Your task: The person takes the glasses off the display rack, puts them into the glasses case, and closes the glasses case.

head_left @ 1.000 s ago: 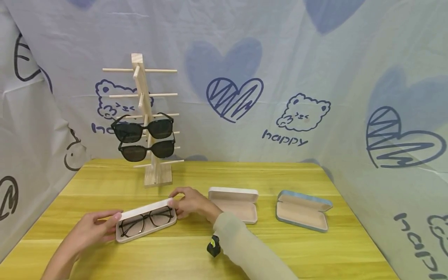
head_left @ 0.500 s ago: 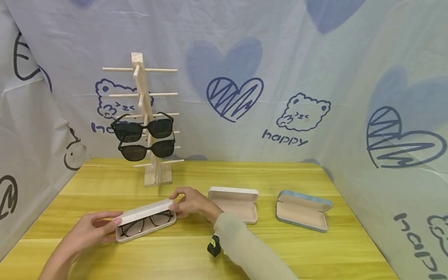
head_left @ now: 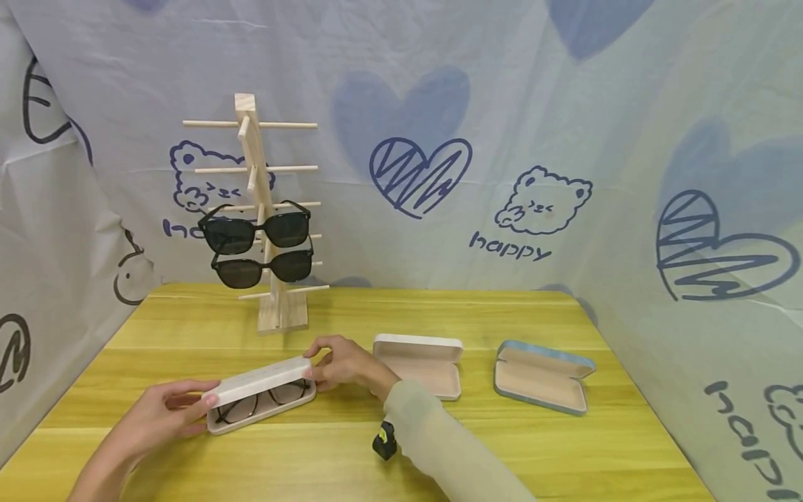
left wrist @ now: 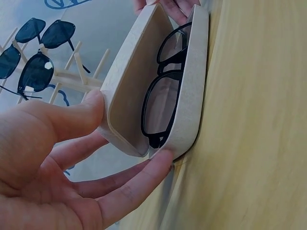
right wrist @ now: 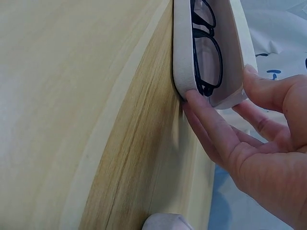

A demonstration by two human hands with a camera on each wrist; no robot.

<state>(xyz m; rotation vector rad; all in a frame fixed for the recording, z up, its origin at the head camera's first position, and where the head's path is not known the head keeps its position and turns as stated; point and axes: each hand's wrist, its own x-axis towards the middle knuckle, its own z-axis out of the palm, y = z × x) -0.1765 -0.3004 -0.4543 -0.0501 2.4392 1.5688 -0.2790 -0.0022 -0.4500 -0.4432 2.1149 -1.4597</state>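
Observation:
A white glasses case (head_left: pixel 258 380) stands partly open on the table at front left, its lid tilted over the base. Inside lie black-framed eyeglasses (left wrist: pixel 160 103), half covered by the lid in the head view. My left hand (head_left: pixel 157 415) holds the case's left end, thumb on the lid and a fingertip at the base's corner. At the opposite end my right hand (head_left: pixel 341 364) grips likewise, its thumb (right wrist: pixel 261 91) against the lid edge and fingers at the base.
Behind the case, a wooden display rack (head_left: pixel 282 314) carries two pairs of black sunglasses (head_left: pixel 288 230). To the right, another white case (head_left: pixel 419 341) and a blue case (head_left: pixel 542 401) stand open on the table. A patterned cloth (head_left: pixel 414 258) hangs around the table.
The lid has swung down toward the base, hiding more of the eyeglasses. Both hands have stayed at the ends of the case, thumbs lowering with the lid.

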